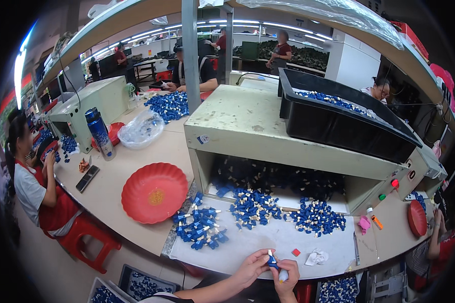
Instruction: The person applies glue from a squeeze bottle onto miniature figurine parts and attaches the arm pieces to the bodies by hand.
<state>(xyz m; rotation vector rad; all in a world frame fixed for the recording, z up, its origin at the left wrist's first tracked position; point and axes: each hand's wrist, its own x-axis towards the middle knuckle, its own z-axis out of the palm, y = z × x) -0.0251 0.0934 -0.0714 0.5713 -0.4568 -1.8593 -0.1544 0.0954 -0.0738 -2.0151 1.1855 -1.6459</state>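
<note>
At the table's front edge, my left hand (253, 267) pinches a small blue piece with a cream tip (272, 259). My right hand (289, 283) meets it from the right, its fingertips against the same piece. Within the right palm sits a small white bottle (283, 275) with a yellowish end. Beyond my hands lies a white sheet (247, 242) bearing loose heaps of similar pieces: one pile at left (201, 224), a middle pile (255, 207) and a right pile (318, 217). A red square bit (296, 252) and crumpled tissue (317, 257) lie near my right hand.
A pale green metal box (237, 118) with an open front, more pieces inside, stands ahead, a black tray (338, 118) on top. Left are a red scalloped bowl (154, 193) and a blue flask (100, 134). An orange tube (376, 221) lies right. Several people work around.
</note>
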